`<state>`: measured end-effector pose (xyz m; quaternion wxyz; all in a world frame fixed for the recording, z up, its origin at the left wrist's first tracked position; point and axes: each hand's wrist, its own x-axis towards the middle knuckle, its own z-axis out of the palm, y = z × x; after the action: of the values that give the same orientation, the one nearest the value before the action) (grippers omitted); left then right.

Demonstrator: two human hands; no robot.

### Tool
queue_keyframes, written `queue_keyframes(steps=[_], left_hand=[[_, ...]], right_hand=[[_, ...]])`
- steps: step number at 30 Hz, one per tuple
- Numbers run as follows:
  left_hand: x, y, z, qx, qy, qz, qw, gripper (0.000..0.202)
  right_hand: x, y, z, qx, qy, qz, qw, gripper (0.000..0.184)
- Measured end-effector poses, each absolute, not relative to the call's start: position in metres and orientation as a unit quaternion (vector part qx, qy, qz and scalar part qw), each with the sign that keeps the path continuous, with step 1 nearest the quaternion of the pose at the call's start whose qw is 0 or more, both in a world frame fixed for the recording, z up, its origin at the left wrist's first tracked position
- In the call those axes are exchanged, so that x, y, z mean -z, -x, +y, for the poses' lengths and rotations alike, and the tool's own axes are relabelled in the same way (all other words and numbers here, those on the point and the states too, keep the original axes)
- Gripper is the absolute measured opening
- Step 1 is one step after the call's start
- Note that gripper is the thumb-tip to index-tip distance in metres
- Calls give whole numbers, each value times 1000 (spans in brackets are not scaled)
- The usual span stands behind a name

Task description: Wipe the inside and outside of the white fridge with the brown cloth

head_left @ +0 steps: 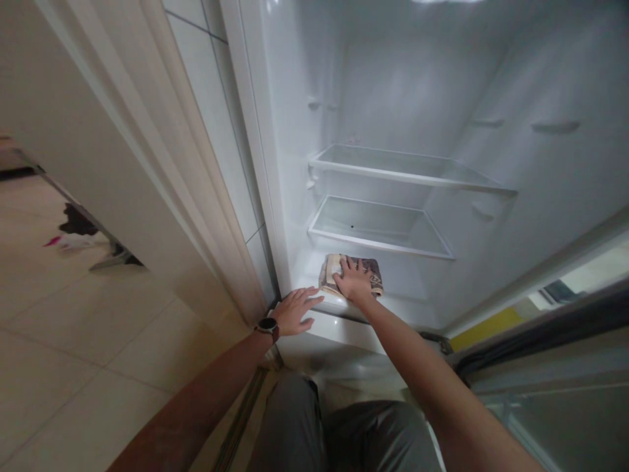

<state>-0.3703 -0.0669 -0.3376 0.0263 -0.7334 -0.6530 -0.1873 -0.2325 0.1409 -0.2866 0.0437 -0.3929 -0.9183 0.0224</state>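
Observation:
I am crouched before an open, empty white fridge [407, 85]. My right hand [352, 280] lies flat, fingers spread, pressing a folded patterned cloth [331, 270] onto the bottom ledge of the fridge interior. My left hand [293, 311], with a dark watch [268, 325] on the wrist, rests open and flat on the white front ledge at the fridge's lower left corner. Two glass shelves sit above: an upper shelf [393, 172] and a lower shelf [373, 241].
The fridge door [555, 367] stands open at the right. A white wall panel [118, 151] rises at the left beside a tiled wall strip [216, 118]. Beige floor tiles [63, 341] spread to the left, with a dark item and a pink scrap [73, 229] far off.

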Motion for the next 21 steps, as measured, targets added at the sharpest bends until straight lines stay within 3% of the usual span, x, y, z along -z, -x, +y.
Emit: queue_keyframes(steps=[8, 16, 21], left_hand=[[339, 371, -67, 178, 737, -651, 31, 72], [340, 371, -67, 164, 745, -645, 43, 63], [340, 371, -67, 174, 745, -642, 48, 60]], right_hand=[[287, 264, 162, -42, 415, -909, 8, 74], [295, 307, 189, -12, 410, -910, 65, 65], [299, 337, 214, -30, 416, -907, 59, 63]])
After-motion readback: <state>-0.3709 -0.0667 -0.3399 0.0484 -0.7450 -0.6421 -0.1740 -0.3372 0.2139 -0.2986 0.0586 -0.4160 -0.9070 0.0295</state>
